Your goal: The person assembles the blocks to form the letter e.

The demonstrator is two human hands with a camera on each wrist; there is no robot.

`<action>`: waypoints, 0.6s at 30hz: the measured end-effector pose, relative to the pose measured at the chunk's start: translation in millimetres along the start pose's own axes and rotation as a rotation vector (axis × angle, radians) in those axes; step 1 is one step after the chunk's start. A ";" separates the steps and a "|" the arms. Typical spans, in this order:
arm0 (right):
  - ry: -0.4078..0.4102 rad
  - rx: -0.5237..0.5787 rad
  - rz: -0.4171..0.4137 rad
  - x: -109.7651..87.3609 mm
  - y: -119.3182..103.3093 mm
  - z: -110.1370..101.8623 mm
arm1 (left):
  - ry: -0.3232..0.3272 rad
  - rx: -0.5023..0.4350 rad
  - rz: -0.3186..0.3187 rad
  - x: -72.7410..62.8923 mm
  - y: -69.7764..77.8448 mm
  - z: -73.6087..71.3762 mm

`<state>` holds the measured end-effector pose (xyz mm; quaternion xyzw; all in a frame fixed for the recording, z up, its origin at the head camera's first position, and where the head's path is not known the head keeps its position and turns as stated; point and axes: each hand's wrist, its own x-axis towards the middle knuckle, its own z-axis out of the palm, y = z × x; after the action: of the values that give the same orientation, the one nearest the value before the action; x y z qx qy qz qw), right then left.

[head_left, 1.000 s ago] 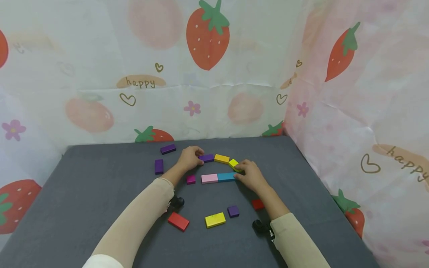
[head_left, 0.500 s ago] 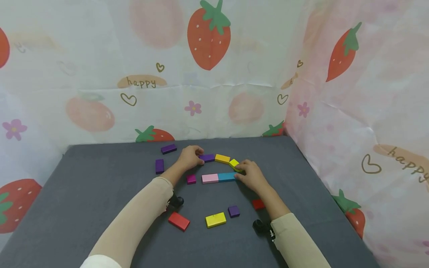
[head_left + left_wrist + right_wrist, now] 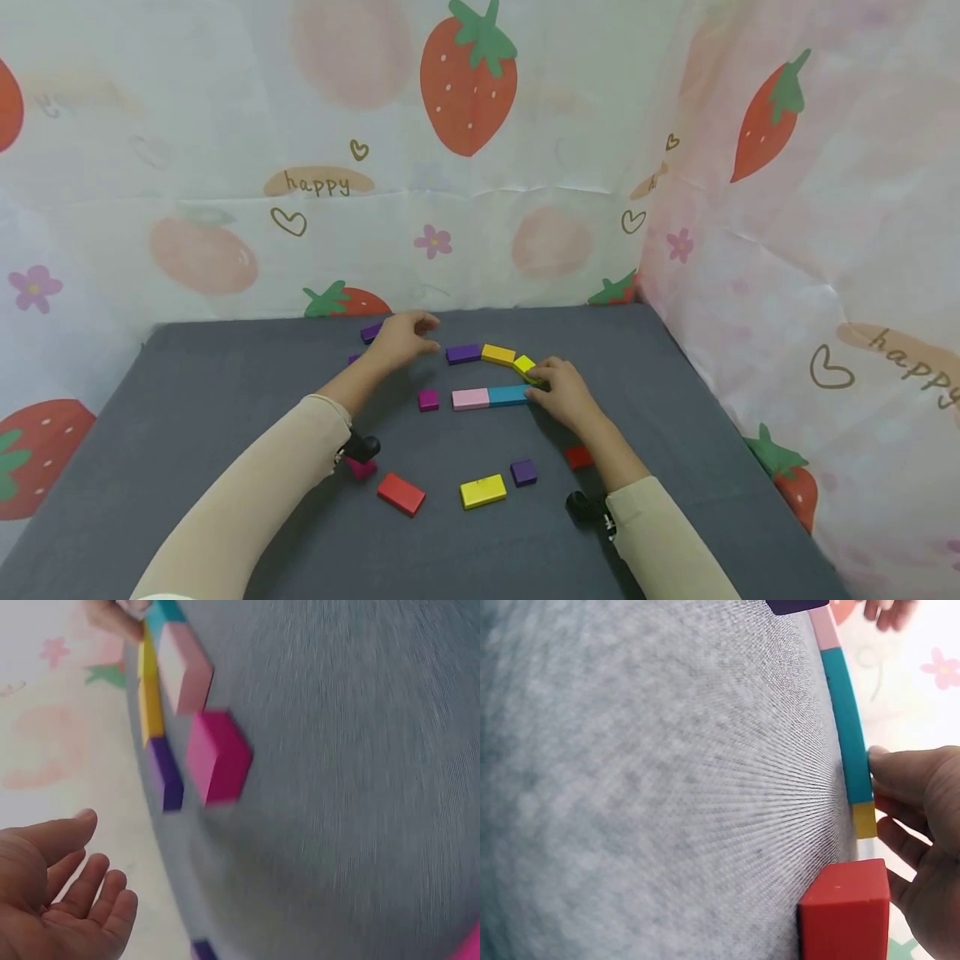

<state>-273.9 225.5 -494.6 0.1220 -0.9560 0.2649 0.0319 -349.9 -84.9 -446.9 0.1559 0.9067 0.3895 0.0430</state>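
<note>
My left hand [image 3: 405, 340] is raised at the back left of the table, fingers loosely spread and holding nothing. Just right of it lies a purple block [image 3: 463, 354], end to end with an orange block [image 3: 498, 355] and a slanted yellow block [image 3: 524, 366]. My right hand [image 3: 564, 393] pinches the yellow block's near end between thumb and fingers. Its thumb is also close to the blue block [image 3: 508, 396], which meets a pink block [image 3: 470, 400] in a straight row. A magenta block [image 3: 428, 401] lies left of that row. The right fingertips are partly hidden.
Nearer the front lie a red block [image 3: 401, 494], a larger yellow block [image 3: 483, 492] and a small purple block [image 3: 523, 472]. Another red block [image 3: 578, 457] sits by the right wrist. A second magenta block [image 3: 362, 467] is beside the left sleeve. Purple blocks are partly behind the left hand.
My left hand has let go of the purple block and moved left and slightly up from it. The right hand has stayed in place. The block rows look unchanged.
</note>
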 end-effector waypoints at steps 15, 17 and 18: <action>-0.011 -0.014 0.017 0.3 -2.0 0.3 | 0.079 0.030 -0.066 -16.0 -34.4 -65.1; -0.009 -0.013 0.016 0.1 -2.5 0.1 | 0.095 0.039 -0.071 -14.5 -42.4 -65.8; -0.008 -0.013 0.017 0.2 -2.7 0.1 | 0.101 0.043 -0.073 -14.2 -46.1 -65.8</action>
<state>-273.4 223.1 -493.4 0.1148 -0.9588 0.2583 0.0267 -361.0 -164.8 -435.1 0.1036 0.9209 0.3756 0.0082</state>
